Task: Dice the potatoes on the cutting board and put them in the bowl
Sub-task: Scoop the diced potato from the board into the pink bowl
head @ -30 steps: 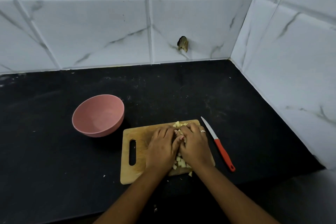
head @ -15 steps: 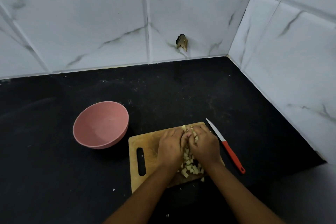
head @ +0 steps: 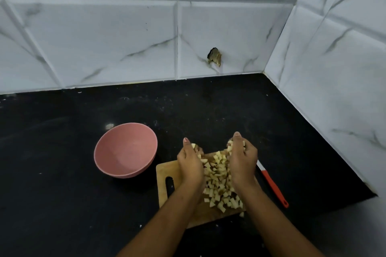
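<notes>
Dicing looks done; I'm on the transfer. My left hand (head: 191, 165) and right hand (head: 242, 158) are cupped, each holding pale yellow potato cubes (head: 218, 181) above the heap on the wooden cutting board (head: 165, 170). Next: carry them left to the empty round pink bowl (head: 125, 152) without spilling.

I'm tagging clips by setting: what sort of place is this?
Probably a home kitchen corner: a dark counter against marble-look wall tiles, with a cutting board of diced potato, a knife and a bowl.
</notes>
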`<state>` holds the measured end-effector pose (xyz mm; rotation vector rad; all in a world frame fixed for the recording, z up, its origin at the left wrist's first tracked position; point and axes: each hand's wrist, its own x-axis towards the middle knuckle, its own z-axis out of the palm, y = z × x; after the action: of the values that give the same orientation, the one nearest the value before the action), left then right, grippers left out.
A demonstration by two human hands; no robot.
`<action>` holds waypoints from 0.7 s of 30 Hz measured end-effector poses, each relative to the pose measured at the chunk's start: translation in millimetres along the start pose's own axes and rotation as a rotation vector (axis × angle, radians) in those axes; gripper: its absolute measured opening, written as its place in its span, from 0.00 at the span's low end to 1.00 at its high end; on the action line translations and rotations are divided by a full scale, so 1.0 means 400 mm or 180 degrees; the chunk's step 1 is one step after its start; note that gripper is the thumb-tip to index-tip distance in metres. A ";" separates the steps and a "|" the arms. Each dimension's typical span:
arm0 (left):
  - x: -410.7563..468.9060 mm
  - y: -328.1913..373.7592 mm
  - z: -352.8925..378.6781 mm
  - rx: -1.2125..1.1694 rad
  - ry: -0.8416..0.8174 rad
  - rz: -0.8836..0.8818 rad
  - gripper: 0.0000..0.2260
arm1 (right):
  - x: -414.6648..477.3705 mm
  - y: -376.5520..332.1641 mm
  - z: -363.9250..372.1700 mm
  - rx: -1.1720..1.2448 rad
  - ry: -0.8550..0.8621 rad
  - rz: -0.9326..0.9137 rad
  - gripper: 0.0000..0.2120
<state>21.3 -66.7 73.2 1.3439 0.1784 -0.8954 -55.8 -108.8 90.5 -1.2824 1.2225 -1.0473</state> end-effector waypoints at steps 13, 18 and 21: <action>-0.032 0.268 -0.159 -0.1397 0.0332 -0.0107 0.14 | -0.139 -0.144 0.341 0.1088 -0.0803 0.1071 0.14; 0.055 0.293 -0.256 -0.1035 0.0482 -0.0109 0.16 | -0.156 -0.090 0.475 0.0652 -0.1164 0.1624 0.10; 0.082 0.308 -0.286 -0.0949 0.0312 -0.0497 0.14 | -0.147 -0.049 0.525 0.0112 -0.1291 0.1620 0.09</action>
<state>165.2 15.1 117.5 1.1061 0.4795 -0.8941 147.9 -29.0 94.9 -1.0135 1.1222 -0.4143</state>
